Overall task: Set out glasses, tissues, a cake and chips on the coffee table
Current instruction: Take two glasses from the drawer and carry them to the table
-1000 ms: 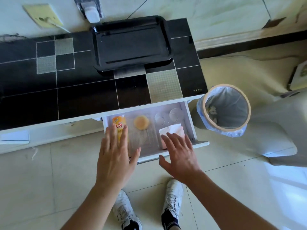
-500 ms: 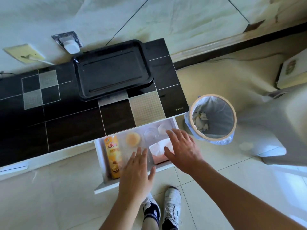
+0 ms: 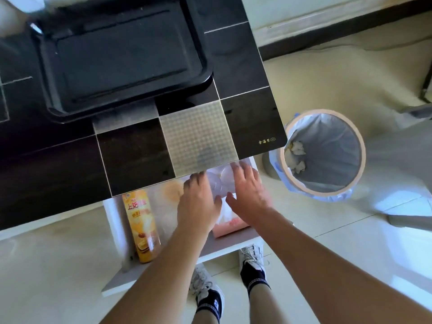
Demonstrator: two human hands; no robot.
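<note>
Fingers point(image 3: 236, 169) of both hands are seen stretched forward and loosely spread, nothing being gripped; the left hand point(image 3: 198, 202) and the right hand point(image 3: 247, 195) are held side by side over the open drawer point(image 3: 163, 270), with their fingertips at the two clear glasses point(image 3: 218, 182) in its far right corner, though whether the glass is actually touched cannot be told. Nearest in the drawer, a pink tissue pack point(image 3: 230, 224) is partly covered by the right wrist, just behind the front lip. Along the left wall an orange chips can point(image 3: 140, 225) is laid lengthwise, yellow print on it, its near end close to the front edge. Between can and left hand a small round golden cake point(image 3: 171, 191) is seen in a clear wrapper, half tucked under the desk edge. Little free room is left at the drawer's back, since the dark tiled desk point(image 3: 135, 157) overhangs it. Farther on, a black tray point(image 3: 121, 57) is set on the desk top. Right of the drawer, close to its corner, a lined waste bin point(image 3: 325, 150) is stood on the floor.
</note>
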